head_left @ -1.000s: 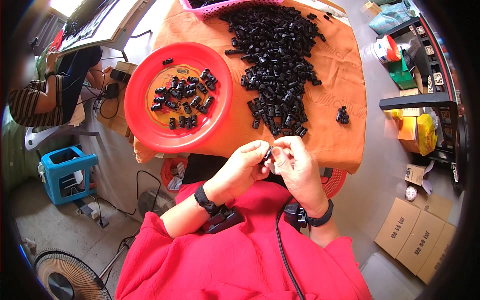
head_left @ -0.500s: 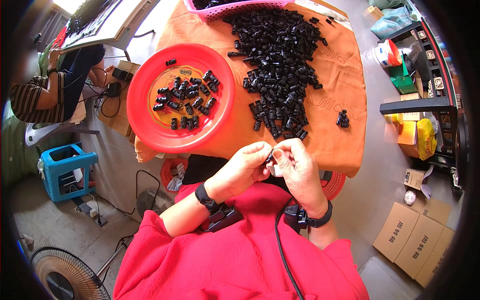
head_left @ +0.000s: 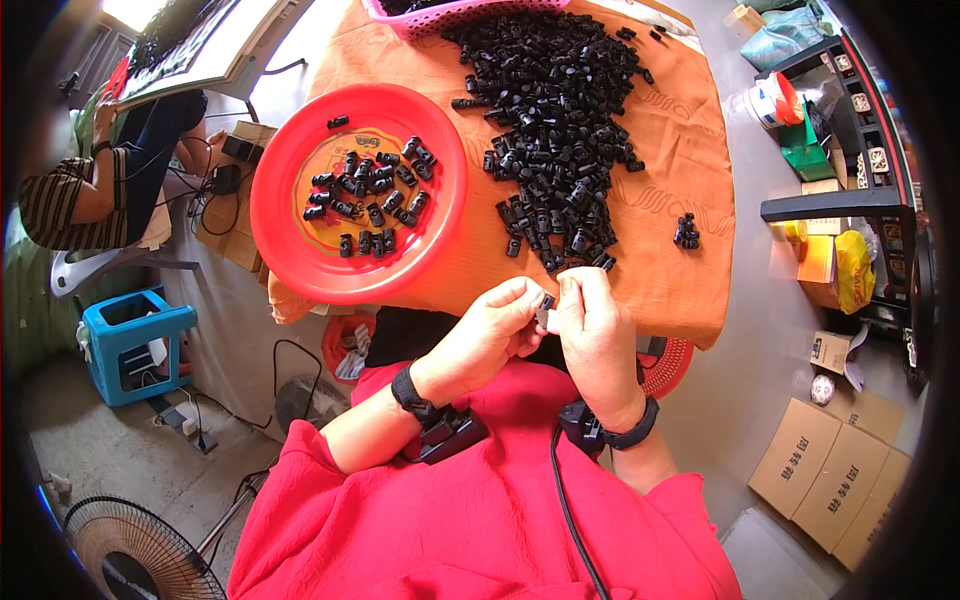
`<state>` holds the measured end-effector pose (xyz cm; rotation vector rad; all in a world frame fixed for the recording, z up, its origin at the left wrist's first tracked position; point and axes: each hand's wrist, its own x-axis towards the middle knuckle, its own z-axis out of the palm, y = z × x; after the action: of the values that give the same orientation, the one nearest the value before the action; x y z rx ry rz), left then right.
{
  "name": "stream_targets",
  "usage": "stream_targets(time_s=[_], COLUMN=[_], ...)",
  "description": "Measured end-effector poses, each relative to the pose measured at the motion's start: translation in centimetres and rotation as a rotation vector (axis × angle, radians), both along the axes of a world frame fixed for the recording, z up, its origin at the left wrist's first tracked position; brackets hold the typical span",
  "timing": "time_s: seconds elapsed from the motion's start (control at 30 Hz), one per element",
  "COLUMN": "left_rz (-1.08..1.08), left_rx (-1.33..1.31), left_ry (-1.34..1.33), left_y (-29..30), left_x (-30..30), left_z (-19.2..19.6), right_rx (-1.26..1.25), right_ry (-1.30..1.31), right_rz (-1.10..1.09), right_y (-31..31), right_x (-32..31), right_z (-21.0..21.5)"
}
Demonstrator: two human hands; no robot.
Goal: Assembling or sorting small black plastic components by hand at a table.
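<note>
Right between the two hands, a small black cord lock (head_left: pixel 546 302), or a barrel-shaped plastic piece much like one, is clamped at the fingertips of the left hand (head_left: pixel 488 328). The right hand (head_left: pixel 598 330) meets it there, thumb and forefinger drawn together just beside the piece; whether they pinch it too cannot be told. Something pale shows by the right fingertips, too small to name. This one piece looks to be mid-handling, not finished.

Ahead of the hands and to the left, a round red plate (head_left: pixel 276 205) bears a loose scatter of similar pieces (head_left: pixel 372 186), roughly two dozen, with one lying apart near its far rim. These may be the ones already dealt with, though nothing on them proves it. Straight beyond the hands, a large black heap (head_left: pixel 565 130) spreads over the orange cloth (head_left: pixel 665 285) covering the surface, far outnumbering what the plate holds. If the heap is what is left, the work seems only at an early stage. A little cluster (head_left: pixel 687 232) sits well apart to the right; its role is unclear. At the far edge, a pink basket (head_left: pixel 420 25) holds more black material, cut off by the view.
</note>
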<state>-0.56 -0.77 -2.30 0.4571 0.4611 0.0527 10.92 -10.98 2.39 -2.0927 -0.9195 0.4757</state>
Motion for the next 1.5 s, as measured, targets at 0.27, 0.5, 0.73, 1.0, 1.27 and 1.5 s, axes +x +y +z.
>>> stream_targets(time_s=[0.27,0.5,0.73,1.0,1.27,1.5], left_rz=[0.009,0.039,0.024,-0.024,0.021,-0.031], left_rx=[0.031,0.052,0.036,-0.156,-0.114,0.028], left_ry=[0.035,0.075,0.112,-0.007,0.057,0.053], left_y=[-0.1,-0.4,-0.1,0.2,0.0,0.9], left_x=[-0.1,-0.2,0.1,-0.2,-0.1,-0.1], left_z=[0.2,-0.1,1.2,0.4,0.0,0.9], right_rx=[-0.01,-0.043,0.099,0.109,0.143,0.171], right_ry=[-0.008,-0.067,-0.062,0.055,0.452,0.488], right_rz=[0.0,0.008,-0.124,-0.123,0.065,0.019], right_y=[0.0,0.0,-0.4,-0.3,-0.6,-0.4], right_x=[-0.2,-0.4,0.3,1.1,0.5,0.6], right_z=[-0.4,-0.4,-1.0,-0.1,0.2,0.4])
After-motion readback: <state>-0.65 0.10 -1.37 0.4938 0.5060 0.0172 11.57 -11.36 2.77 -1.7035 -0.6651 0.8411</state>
